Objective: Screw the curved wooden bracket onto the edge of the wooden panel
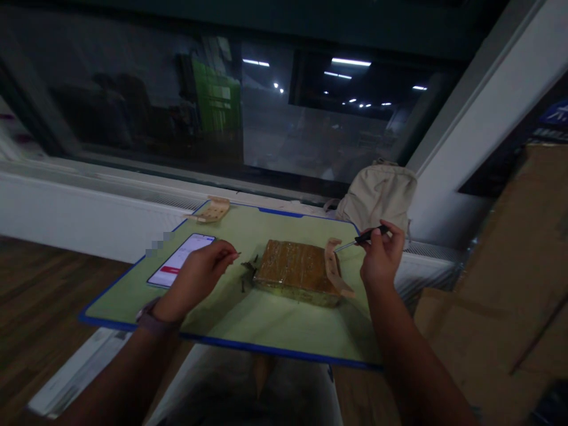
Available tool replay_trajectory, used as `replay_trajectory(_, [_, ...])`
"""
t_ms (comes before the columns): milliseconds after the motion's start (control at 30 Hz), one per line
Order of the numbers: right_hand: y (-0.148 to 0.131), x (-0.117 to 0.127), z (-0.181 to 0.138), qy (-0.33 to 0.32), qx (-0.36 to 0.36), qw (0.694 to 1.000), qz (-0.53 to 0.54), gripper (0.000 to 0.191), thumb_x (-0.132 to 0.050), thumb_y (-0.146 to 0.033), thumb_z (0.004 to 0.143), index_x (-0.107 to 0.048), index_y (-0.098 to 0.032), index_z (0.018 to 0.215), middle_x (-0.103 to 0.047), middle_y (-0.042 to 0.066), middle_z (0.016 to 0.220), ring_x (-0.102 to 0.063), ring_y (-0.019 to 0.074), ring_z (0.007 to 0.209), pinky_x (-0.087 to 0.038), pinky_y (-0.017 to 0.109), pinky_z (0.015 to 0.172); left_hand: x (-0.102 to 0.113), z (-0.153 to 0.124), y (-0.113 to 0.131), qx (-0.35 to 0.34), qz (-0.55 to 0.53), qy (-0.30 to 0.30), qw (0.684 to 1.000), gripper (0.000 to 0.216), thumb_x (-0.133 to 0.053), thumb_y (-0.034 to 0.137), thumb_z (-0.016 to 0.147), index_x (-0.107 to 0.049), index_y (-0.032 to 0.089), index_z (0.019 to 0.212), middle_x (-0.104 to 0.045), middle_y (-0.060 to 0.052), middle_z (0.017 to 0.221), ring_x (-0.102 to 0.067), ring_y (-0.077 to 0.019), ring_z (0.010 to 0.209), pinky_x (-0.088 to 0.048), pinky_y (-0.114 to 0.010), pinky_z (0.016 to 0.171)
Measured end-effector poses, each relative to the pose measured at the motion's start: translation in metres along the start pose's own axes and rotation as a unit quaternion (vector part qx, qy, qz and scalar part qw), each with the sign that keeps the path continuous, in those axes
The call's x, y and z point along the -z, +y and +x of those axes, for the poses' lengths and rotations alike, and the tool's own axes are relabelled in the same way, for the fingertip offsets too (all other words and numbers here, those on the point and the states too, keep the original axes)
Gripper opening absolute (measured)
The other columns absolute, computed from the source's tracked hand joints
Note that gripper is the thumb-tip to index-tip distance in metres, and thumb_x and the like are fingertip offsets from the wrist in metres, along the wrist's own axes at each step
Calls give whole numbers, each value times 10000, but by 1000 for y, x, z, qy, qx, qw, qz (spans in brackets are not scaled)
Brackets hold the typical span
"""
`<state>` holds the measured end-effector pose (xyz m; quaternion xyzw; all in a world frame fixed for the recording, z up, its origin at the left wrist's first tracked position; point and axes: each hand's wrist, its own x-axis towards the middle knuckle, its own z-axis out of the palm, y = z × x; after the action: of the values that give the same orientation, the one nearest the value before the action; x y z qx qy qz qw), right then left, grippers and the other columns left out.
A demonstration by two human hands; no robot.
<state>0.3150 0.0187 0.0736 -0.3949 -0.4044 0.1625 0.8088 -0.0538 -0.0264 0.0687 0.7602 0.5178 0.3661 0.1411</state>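
Over the left part of the tabletop [284,334], our left hand [202,271] reaches in, thumb and forefinger pinched on a small slim piece [239,254] too blurred to name. Our right hand [382,255], raised at the right edge, grips a black-handled screwdriver [371,234], its shaft slanting leftward to a bent wooden strip [332,267] at the right end of the film-wrapped block [293,264]; we cannot tell whether the tip touches. Small dark pieces [249,266] lie just left of the block. Our left hand partly covers the phone [185,248]; a backpack [380,192] stands beyond the far right corner.
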Motion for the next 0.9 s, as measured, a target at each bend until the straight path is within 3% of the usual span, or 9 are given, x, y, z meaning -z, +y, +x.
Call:
replay_trajectory(167, [2, 0, 4, -2, 1, 1000, -7, 403, -713, -477, 771, -532, -269, 1064, -643, -70, 725, -611, 112, 581, -504, 235, 542, -3, 19, 31, -65, -71, 20, 995, 232, -549, 438, 958, -663, 235, 948, -709, -30, 830, -688, -210, 730, -528, -307, 670])
replay_trajectory(367, [3, 2, 10, 13, 35, 999, -15, 376, -635, -513, 849, -499, -279, 1110, -592, -60, 756, -595, 118, 624, -512, 254, 585, -34, 53, 87, -189, -119, -105, 969, 187, -577, 343, 917, -731, 242, 882, -718, -22, 870, -684, -194, 816, -522, -295, 739])
replay_trajectory(500, [0, 4, 9, 19, 69, 997, -41, 341, -585, -499, 901, -496, -272, 1138, -613, -27, 793, -625, 147, 696, -524, 294, 658, -60, 75, 112, -225, -122, -164, 953, 159, -569, 263, 883, -723, 237, 859, -724, -22, 873, -689, -195, 848, -522, -299, 784])
replay_trajectory(633, [-5, 6, 8, 21, 85, 994, -61, 278, -547, -435, 943, -503, -270, 1163, -650, -3, 832, -657, 170, 780, -536, 333, 754, -81, 91, 121, -207, -123, -178, 954, 142, -574, 201, 874, -663, 229, 981, -728, -8, 865, -699, -187, 780, -534, -283, 704])
replay_trajectory(767, [-11, 10, 9, 30, 101, 992, -71, 240, -517, -399, 975, -498, -282, 1184, -656, -4, 859, -659, 165, 800, -540, 333, 773, -94, 97, 120, -193, -122, -185, 956, 46, -610, 232, 886, -651, 217, 872, -732, -9, 836, -712, -190, 776, -537, -267, 680])
replay_trajectory(900, [-16, 13, 10, 35, 126, 987, -89, 220, -497, -385, 1004, -505, -296, 1205, -643, -2, 873, -659, 167, 820, -551, 339, 771, -100, 97, 116, -193, -113, -170, 960, 125, -605, 277, 923, -707, 213, 890, -743, -21, 878, -719, -199, 839, -550, -286, 750])
